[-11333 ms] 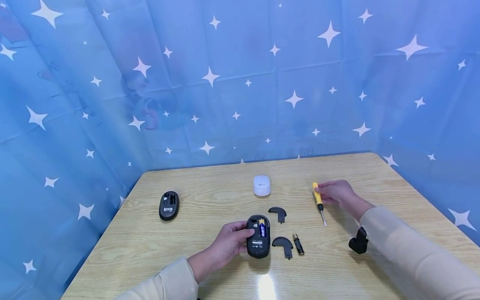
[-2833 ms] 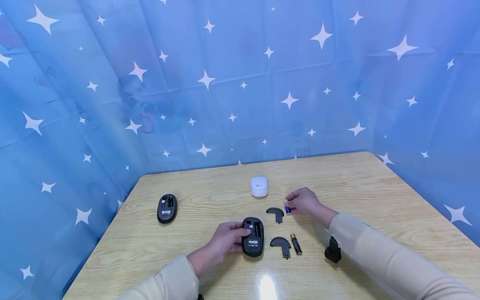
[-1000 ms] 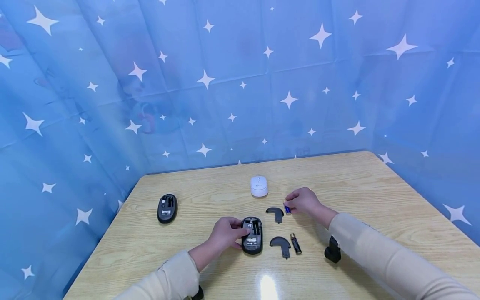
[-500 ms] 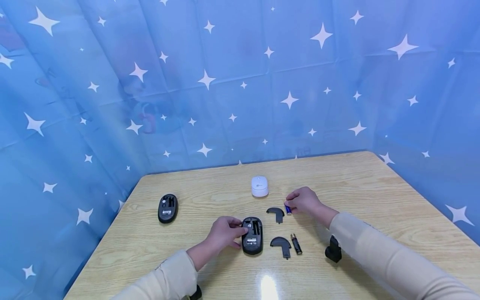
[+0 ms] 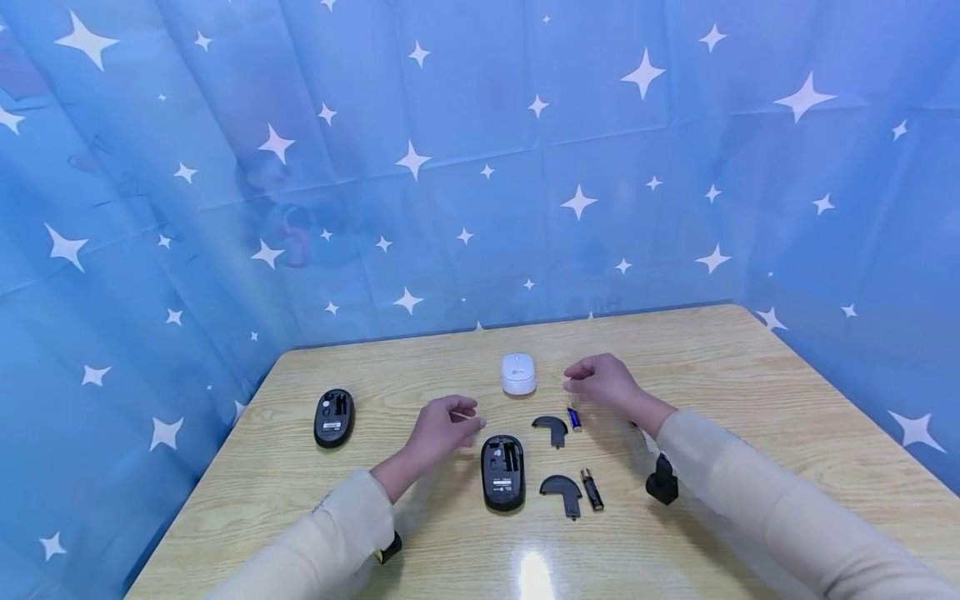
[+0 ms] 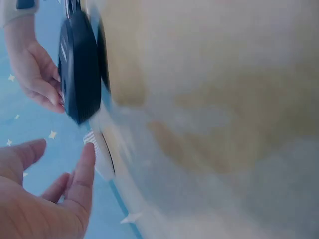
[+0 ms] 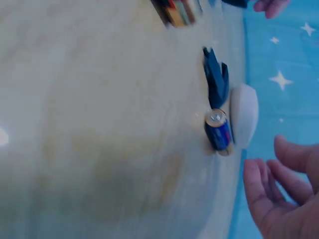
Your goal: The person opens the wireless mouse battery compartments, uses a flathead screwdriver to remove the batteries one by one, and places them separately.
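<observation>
A black computer mouse [image 5: 503, 487] lies bottom-up on the table with its battery bay uncovered. Just beyond its upper left edge is my left hand [image 5: 438, 432], fingers loosely bent and holding nothing. The left wrist view shows a gap between thumb and fingers. My right hand [image 5: 606, 383] hovers past a blue battery [image 5: 575, 420] lying on the table; no finger touches it. In the right wrist view that battery [image 7: 218, 132] is apart from the relaxed fingers. Two black battery covers, one far [image 5: 553, 428] and one near [image 5: 562, 492], lie beside a black battery [image 5: 592, 490].
A white mouse [image 5: 518, 373] stands toward the back of the wooden table [image 5: 420, 367]. Another upturned black mouse [image 5: 333, 418] lies at the left. The right forearm mostly hides a screwdriver [image 5: 647, 438]. A blue star-patterned curtain [image 5: 480, 167] hangs behind.
Over the longer span, the screwdriver was put down and the blue battery left the mouse. In the last half second, the right hand released that battery and the left hand let go of the mouse.
</observation>
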The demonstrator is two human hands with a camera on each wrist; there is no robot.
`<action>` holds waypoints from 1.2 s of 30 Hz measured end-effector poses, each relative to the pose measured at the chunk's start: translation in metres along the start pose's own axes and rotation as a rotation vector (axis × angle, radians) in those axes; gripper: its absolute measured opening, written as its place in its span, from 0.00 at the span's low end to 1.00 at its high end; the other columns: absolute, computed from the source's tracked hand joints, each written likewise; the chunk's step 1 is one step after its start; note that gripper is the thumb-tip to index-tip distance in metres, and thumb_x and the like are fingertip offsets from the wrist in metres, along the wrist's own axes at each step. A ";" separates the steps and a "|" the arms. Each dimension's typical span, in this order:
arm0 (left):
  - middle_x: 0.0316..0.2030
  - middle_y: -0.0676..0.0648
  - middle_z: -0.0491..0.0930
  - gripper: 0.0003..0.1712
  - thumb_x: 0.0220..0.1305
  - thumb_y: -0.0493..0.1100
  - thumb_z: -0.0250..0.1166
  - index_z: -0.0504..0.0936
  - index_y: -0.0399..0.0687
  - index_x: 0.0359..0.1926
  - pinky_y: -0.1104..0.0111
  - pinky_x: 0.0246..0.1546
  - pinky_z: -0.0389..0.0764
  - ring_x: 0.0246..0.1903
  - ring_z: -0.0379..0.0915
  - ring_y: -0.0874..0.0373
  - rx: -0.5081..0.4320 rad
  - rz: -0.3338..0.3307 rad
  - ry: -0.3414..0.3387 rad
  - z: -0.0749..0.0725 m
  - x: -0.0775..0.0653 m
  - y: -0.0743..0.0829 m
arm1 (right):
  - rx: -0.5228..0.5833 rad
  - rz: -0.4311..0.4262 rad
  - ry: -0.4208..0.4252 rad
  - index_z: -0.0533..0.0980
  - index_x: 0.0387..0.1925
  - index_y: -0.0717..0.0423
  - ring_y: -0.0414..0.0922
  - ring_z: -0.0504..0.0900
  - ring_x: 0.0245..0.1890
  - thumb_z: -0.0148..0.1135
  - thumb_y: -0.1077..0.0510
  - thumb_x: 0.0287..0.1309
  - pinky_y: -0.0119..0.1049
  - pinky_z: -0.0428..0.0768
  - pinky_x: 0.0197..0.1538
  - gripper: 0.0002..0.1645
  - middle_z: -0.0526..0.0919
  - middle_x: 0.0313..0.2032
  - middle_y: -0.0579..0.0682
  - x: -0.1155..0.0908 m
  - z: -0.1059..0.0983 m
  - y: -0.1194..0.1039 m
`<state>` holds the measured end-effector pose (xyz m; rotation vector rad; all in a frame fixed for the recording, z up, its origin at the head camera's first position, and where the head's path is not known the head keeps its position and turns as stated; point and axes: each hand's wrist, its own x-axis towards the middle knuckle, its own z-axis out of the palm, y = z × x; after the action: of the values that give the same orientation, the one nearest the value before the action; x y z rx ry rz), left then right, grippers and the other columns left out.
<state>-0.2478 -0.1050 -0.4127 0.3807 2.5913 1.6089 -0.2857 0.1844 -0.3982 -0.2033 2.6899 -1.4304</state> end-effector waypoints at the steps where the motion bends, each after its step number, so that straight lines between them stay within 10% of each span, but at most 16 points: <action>1: 0.40 0.42 0.80 0.22 0.62 0.38 0.68 0.77 0.29 0.53 0.66 0.34 0.85 0.38 0.78 0.53 0.034 0.028 0.002 -0.001 0.004 -0.001 | -0.013 -0.022 -0.003 0.75 0.55 0.70 0.55 0.81 0.46 0.61 0.61 0.64 0.45 0.84 0.46 0.21 0.79 0.49 0.63 0.002 -0.001 -0.001; 21: 0.62 0.44 0.72 0.27 0.67 0.45 0.64 0.73 0.44 0.64 0.57 0.65 0.66 0.63 0.65 0.49 0.731 0.349 -0.214 -0.008 0.084 -0.004 | -0.305 -0.390 -0.093 0.77 0.56 0.62 0.54 0.78 0.54 0.65 0.65 0.60 0.48 0.80 0.54 0.21 0.80 0.54 0.57 0.059 0.003 -0.005; 31: 0.53 0.44 0.79 0.26 0.58 0.40 0.71 0.78 0.43 0.59 0.64 0.60 0.74 0.54 0.75 0.52 1.079 0.992 -0.168 -0.003 0.104 -0.013 | -0.636 -0.630 -0.115 0.80 0.53 0.57 0.50 0.79 0.53 0.69 0.65 0.56 0.46 0.78 0.57 0.21 0.82 0.51 0.52 0.076 0.012 -0.005; 36: 0.55 0.45 0.78 0.23 0.64 0.39 0.65 0.75 0.44 0.60 0.65 0.62 0.70 0.55 0.74 0.53 1.173 1.107 -0.205 0.005 0.109 -0.017 | -0.740 -0.694 -0.116 0.79 0.54 0.56 0.50 0.79 0.53 0.69 0.63 0.56 0.44 0.78 0.57 0.22 0.82 0.52 0.52 0.080 0.015 0.001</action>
<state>-0.3555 -0.0809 -0.4221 2.0911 2.9070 -0.2820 -0.3628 0.1600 -0.4085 -1.3093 3.0351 -0.3597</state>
